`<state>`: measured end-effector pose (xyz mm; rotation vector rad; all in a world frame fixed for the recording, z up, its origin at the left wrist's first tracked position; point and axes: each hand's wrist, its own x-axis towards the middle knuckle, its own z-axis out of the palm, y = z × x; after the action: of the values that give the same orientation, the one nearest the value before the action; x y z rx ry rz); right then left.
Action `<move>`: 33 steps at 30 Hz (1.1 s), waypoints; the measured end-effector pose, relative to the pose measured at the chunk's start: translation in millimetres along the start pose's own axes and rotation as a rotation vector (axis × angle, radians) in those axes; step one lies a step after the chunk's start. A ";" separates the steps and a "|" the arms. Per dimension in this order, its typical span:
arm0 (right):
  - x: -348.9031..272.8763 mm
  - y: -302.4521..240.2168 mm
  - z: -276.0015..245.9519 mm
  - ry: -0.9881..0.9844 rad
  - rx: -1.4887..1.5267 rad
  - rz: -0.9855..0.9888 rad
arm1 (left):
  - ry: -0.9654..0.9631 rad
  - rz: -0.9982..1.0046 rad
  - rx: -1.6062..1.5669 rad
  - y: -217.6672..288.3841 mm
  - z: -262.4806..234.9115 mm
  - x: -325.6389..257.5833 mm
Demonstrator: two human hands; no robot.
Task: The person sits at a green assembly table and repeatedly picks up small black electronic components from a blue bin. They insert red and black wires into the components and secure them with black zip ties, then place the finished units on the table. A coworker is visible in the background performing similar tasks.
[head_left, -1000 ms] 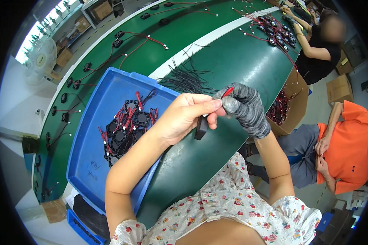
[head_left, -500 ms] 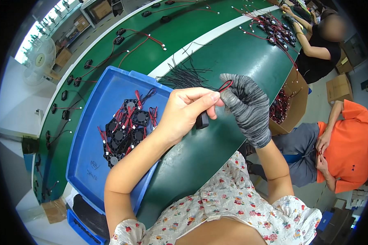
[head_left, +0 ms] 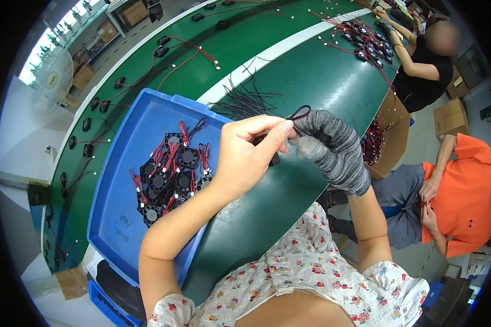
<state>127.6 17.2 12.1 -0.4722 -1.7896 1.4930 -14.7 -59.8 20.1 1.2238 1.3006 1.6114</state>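
Note:
Thumb and fingers of my bare left hand (head_left: 248, 155) pinch a thin fan cable (head_left: 300, 111), which sticks up in a small dark loop. Below those fingers a bit of black fan (head_left: 275, 159) shows; most of it is hidden. My right hand (head_left: 335, 147), in a grey striped glove, is closed with its fingertips against the left ones, just under the loop. What the gloved fingertips grip is hidden. Beyond my hands, a spread of thin black ties (head_left: 245, 103) lies on the green table (head_left: 256, 218).
A blue tray (head_left: 112, 191) at left holds several small black fans (head_left: 158, 180) with red-black cables. More fans (head_left: 161, 51) lie along the green belt (head_left: 131, 109). Far right, a person handles a fan pile (head_left: 368, 41) near a cardboard box (head_left: 393, 136); another sits in orange (head_left: 469, 196).
The cable loop has turned and shows black where red showed. My gloved hand has rolled, its fingers curling in toward the left fingertips. Fans on the belt have shifted slightly away.

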 end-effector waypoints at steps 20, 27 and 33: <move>11.6 6.6 10.1 0.293 0.056 0.020 | 0.105 0.057 -0.191 -5.8 -0.8 3.8; 13.7 10.7 -17.4 -0.427 0.526 0.405 | -0.065 0.305 0.221 -5.4 -5.0 7.9; 7.1 19.6 -14.9 -0.408 0.589 0.306 | -0.224 0.450 0.366 12.7 -8.5 9.8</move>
<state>130.4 37.2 -3.8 -0.1468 -1.4917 2.3608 -25.3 -56.0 34.4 1.9763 1.2703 1.5063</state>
